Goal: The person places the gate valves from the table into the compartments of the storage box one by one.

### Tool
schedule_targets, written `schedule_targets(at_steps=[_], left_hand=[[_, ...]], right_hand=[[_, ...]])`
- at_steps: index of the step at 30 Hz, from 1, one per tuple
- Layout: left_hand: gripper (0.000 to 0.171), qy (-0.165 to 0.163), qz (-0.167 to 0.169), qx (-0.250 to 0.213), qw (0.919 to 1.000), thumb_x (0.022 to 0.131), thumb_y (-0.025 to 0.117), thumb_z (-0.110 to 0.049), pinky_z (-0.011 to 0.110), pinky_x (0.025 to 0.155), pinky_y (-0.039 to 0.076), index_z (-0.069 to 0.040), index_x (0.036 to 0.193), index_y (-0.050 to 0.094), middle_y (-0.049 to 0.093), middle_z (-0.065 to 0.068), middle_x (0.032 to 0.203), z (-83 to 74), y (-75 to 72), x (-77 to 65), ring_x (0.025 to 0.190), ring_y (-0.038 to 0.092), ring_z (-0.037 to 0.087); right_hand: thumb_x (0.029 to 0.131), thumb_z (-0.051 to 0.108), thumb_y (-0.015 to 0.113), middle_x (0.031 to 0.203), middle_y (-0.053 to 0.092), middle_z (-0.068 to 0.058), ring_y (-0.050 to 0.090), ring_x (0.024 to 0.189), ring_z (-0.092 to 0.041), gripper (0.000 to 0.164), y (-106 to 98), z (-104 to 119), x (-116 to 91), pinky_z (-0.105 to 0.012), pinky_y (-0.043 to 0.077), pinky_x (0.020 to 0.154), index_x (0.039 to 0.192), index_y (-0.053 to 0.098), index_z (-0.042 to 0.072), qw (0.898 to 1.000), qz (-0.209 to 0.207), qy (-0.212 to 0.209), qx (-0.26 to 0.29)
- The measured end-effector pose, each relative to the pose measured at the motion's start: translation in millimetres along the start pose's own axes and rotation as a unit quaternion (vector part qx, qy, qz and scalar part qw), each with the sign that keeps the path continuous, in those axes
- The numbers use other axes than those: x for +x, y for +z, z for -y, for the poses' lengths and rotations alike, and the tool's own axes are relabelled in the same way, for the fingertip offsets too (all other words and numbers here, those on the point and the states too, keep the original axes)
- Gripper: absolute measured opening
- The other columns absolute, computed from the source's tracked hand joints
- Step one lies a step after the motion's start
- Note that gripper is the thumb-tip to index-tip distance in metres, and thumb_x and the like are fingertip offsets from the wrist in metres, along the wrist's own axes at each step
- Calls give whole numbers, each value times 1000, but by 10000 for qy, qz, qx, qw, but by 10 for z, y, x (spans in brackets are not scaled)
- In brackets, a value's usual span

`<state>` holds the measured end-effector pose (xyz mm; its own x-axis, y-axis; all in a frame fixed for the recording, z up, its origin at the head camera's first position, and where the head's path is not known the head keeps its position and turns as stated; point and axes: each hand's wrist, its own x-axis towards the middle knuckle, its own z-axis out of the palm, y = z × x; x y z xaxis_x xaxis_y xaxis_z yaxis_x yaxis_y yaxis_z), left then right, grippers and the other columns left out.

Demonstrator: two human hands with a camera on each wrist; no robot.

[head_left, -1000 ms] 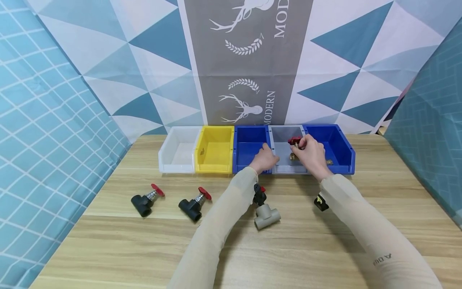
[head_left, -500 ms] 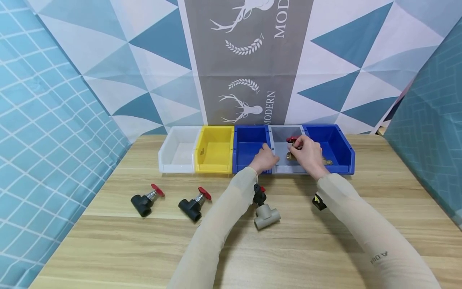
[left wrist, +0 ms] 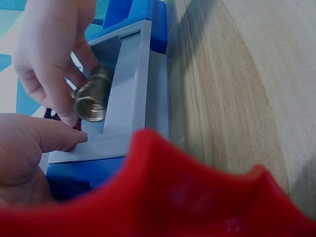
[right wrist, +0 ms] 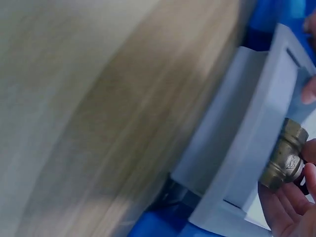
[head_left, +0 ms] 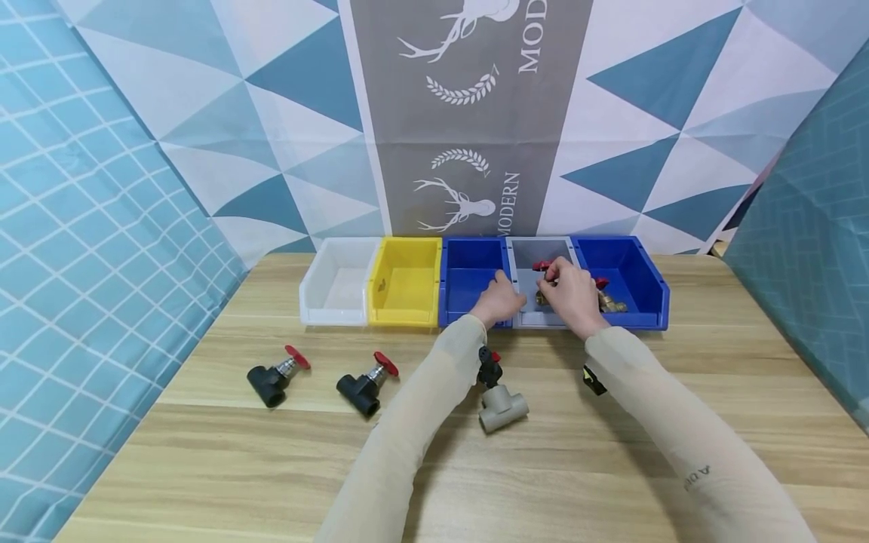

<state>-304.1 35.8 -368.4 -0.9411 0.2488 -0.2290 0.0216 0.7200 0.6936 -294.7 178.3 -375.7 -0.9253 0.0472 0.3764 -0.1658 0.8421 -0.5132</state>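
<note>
My right hand (head_left: 572, 296) pinches a brass valve (left wrist: 91, 98) with a red handle (head_left: 541, 265), inside the grey bin (head_left: 536, 249). In the right wrist view the brass body (right wrist: 286, 155) is tilted, its threaded end near the bin's front wall. Fingers partly cover the valve. My left hand (head_left: 498, 298) grips the wall between the grey bin and the middle blue bin (head_left: 468, 249); its thumb (left wrist: 59, 134) lies over the grey rim, while the other fingers are largely hidden. More brass valves (head_left: 611, 304) lie in the right blue bin (head_left: 648, 290), partly behind my right hand.
A white bin (head_left: 339, 279) and a yellow bin (head_left: 407, 279) continue the row leftward. Two black tee valves (head_left: 271, 383) (head_left: 363, 391) with red handles lie on the wooden table (head_left: 237, 467). A grey tee fitting (head_left: 502, 409) lies beside my left sleeve. A red part (left wrist: 163, 192) fills the left wrist view's foreground.
My right hand has shifted left within the grey bin, carrying the brass valve with it. More of the valves in the right blue bin now show. My left hand stays in place.
</note>
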Motion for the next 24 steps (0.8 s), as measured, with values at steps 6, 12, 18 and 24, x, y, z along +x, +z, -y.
schedule_targets(at_steps=[6,12,18,24], left_hand=[[72,-20,-59,-50,10000,93,47,-26,42,103,33,-2,145,4,24,18,147,-7,1,1,130,33,31],[72,-60,-105,-52,9999,93,48,-28,41,102,34,-2,145,5,26,18,146,-8,16,7,129,35,31],[72,-28,-100,-80,9999,93,49,-27,42,102,35,-1,144,6,27,19,145,-4,23,5,128,36,32],[72,-23,-118,-114,9999,92,49,-26,41,99,37,-2,144,6,27,18,145,1,22,13,123,40,30]], right_hand=[[84,18,64,75,61,-13,55,59,-24,17,73,-4,-14,-36,44,55,83,52,6,9998,107,-70,-137],[84,17,62,77,61,-13,55,60,-25,16,125,-10,-16,-35,43,55,85,50,6,9995,271,31,-185],[85,16,62,81,62,-15,58,67,-29,16,187,-37,-25,-39,45,59,87,50,5,9990,349,127,-243],[85,17,61,82,63,-16,60,68,-31,17,214,-39,-25,-42,46,60,89,50,5,9989,357,142,-267]])
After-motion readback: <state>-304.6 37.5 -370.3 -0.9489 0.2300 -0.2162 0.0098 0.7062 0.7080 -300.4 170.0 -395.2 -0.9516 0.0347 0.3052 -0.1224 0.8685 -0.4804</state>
